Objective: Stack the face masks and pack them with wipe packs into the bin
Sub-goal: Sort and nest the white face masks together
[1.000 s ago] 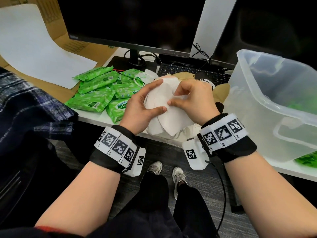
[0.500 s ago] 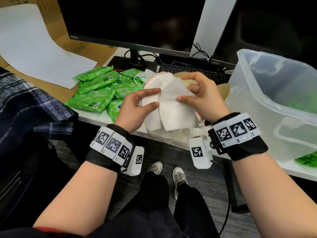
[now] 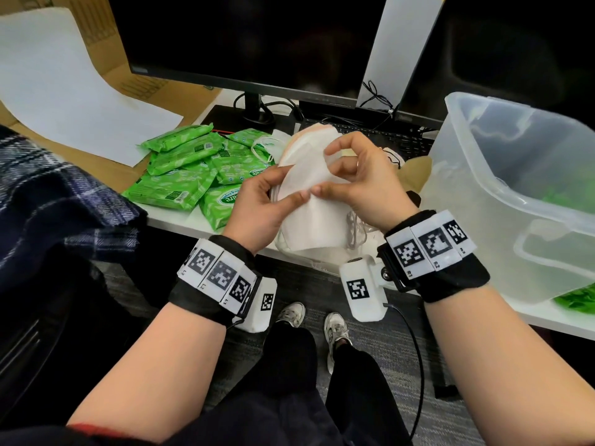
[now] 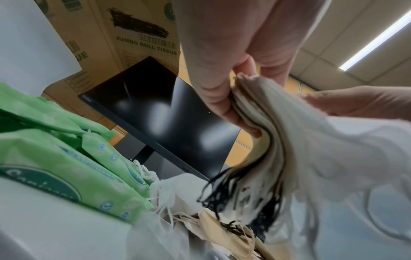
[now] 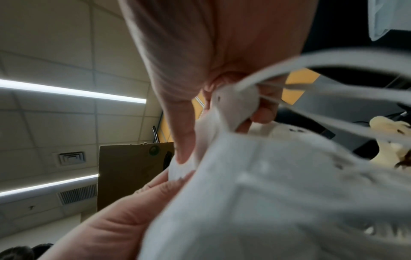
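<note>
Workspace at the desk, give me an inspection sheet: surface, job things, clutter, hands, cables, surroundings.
Surface: white desk, its front edge by the hands.
Job's things: stack of face masks held above the desk edge; green wipe packs heaped on the desk to its left; clear bin on the right, something green showing inside.
Clutter: loose masks with black and white ear loops beside the packs.
Hands: left hand grips the stack's edge; right hand pinches the top mask.
Cables: black cables behind the keyboard; a wire hanging from the right wrist camera.
Surroundings: dark monitor, cardboard box, plaid cloth at left.
</note>
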